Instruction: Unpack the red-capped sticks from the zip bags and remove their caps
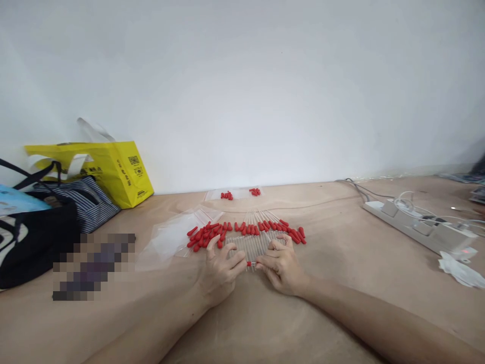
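Note:
My left hand (224, 273) is closed in a pinch on a red rubber bulb (249, 264), of which only the end shows. Facing it, my right hand (283, 268) pinches a clear glass dropper tube (254, 264), its tip touching or very close to the bulb. Under and beyond my fingers lies a row of clear glass tubes (250, 245), side by side. Loose red bulbs (204, 235) are heaped just beyond my left hand. Farther back, finished-looking droppers (265, 225) fan out with red bulbs on their near ends.
Clear zip bags (166, 240) lie to the left, and another bag (238, 193) with red bulbs lies by the wall. A yellow bag (129, 172) and a striped pouch (93, 199) stand at left. A power strip (420, 227) with cables and a crumpled tissue (460, 270) are at right.

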The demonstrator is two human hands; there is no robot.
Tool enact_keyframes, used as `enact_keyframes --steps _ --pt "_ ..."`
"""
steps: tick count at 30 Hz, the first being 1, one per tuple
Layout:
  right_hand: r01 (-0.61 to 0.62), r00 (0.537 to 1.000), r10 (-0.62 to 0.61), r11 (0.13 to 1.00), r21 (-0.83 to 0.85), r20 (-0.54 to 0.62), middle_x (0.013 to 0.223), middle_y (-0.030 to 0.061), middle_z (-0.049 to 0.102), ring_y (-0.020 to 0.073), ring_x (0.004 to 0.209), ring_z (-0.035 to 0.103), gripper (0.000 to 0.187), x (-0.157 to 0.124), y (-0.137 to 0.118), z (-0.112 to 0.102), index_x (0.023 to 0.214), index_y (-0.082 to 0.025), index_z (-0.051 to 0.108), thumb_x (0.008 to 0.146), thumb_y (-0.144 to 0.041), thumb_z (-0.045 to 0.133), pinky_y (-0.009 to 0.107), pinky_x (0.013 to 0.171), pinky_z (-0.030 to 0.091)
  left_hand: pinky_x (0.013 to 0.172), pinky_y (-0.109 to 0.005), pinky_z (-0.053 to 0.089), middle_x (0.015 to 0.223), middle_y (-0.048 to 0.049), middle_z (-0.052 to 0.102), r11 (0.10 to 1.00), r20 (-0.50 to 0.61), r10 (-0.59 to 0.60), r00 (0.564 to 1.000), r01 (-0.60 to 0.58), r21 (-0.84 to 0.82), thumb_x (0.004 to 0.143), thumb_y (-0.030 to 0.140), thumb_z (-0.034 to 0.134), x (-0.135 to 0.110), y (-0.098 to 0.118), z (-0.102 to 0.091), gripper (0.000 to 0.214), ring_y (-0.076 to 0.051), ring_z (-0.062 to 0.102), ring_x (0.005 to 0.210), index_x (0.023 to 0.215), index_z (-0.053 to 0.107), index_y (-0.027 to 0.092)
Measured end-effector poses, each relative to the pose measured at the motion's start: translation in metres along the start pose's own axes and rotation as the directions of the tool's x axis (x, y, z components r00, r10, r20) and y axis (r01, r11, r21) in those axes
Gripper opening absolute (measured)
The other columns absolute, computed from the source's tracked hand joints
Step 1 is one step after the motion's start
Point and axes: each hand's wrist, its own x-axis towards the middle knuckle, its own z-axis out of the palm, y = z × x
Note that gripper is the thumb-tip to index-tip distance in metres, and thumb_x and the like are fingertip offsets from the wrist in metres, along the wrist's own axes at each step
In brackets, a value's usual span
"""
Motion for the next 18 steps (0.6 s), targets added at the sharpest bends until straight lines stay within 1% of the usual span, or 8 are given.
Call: enact_keyframes --steps 6,10,13,16,18 --pt "-0.053 0.996 0.046 0.994 0.091 0.070 0.050 -0.0028 0.052 0.0126 0.065 0.042 0.023 0.003 0.000 -0.004 0.067 -0.021 0.060 0.083 -0.025 0.043 0.037 0.082 0.020 0.096 -0.051 0.016 0.076 0.0032 0.065 1.000 -0.021 -0.009 1.000 0.009 0.022 0.069 0.001 0.037 0.000 0.002 -0.003 0.029 -0.016 0.056 0.078 0.070 0.056 0.021" --pt "-0.066 0.995 0.056 0.991 0.120 0.081 0.049 -0.0022 0.053 0.0131 0.065 0.042 0.026 0.004 -0.001 -0.005 0.066 -0.020 0.060 0.084 -0.026 0.041 0.037 0.081 0.021 0.094 -0.049 0.020 0.076 0.0026 0.065 0.999 -0.045 -0.008 0.999 0.010 0.034 0.070 0.001 0.036 0.000 0.003 -0.004 0.030 -0.016 0.056 0.079 0.071 0.057 0.022" --pt "-0.084 0.992 0.070 0.987 0.137 0.105 0.050 -0.0027 0.052 0.0125 0.065 0.042 0.026 0.005 -0.001 -0.005 0.066 -0.020 0.059 0.084 -0.026 0.041 0.036 0.080 0.021 0.093 -0.049 0.022 0.076 0.0024 0.065 0.999 -0.054 -0.013 0.998 0.015 0.037 0.072 0.002 0.035 0.000 0.003 -0.004 0.029 -0.016 0.056 0.078 0.071 0.057 0.021" --pt "-0.103 0.986 0.080 0.982 0.156 0.146 0.050 -0.0036 0.052 0.0115 0.064 0.042 0.028 0.006 -0.001 -0.008 0.061 -0.019 0.055 0.085 -0.026 0.041 0.034 0.078 0.021 0.093 -0.049 0.023 0.075 0.0023 0.065 0.999 -0.047 -0.027 0.998 0.029 0.044 0.073 0.003 0.035 -0.001 0.003 -0.005 0.029 -0.016 0.056 0.077 0.072 0.057 0.022" --pt "-0.107 0.981 0.076 0.979 0.171 0.180 0.049 -0.0041 0.052 0.0110 0.064 0.042 0.031 0.008 -0.001 -0.011 0.058 -0.018 0.053 0.085 -0.026 0.041 0.032 0.075 0.022 0.094 -0.049 0.023 0.075 0.0023 0.065 0.999 -0.064 -0.019 0.998 0.022 0.049 0.074 0.004 0.036 -0.001 0.003 -0.006 0.029 -0.015 0.056 0.077 0.072 0.058 0.022"
